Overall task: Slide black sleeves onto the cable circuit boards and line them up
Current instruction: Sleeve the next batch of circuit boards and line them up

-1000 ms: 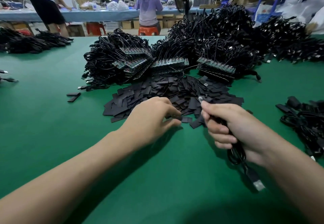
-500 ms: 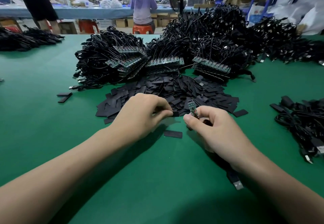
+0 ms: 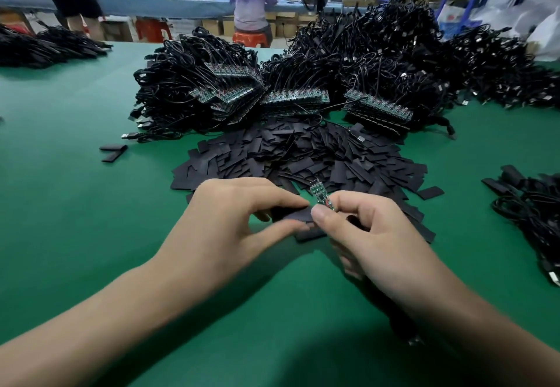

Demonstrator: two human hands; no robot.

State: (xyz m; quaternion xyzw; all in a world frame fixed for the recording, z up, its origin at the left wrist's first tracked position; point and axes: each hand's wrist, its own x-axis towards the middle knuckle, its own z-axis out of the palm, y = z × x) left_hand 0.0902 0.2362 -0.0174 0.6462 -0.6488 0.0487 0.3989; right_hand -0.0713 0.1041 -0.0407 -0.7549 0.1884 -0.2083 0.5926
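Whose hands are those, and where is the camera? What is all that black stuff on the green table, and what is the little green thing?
There is no machine here, just a person working with bare hands. The camera sits on the person's head and looks forward and down, so you see the arms as if they were your own. The left hand pinches a flat black sleeve between thumb and finger. The right hand holds a small green circuit board, which sticks up above its fingers. The sleeve is not on the board yet. On the green table lies a heap of loose sleeves. Behind the heap are big bundles of black cables with more boards at their ends.
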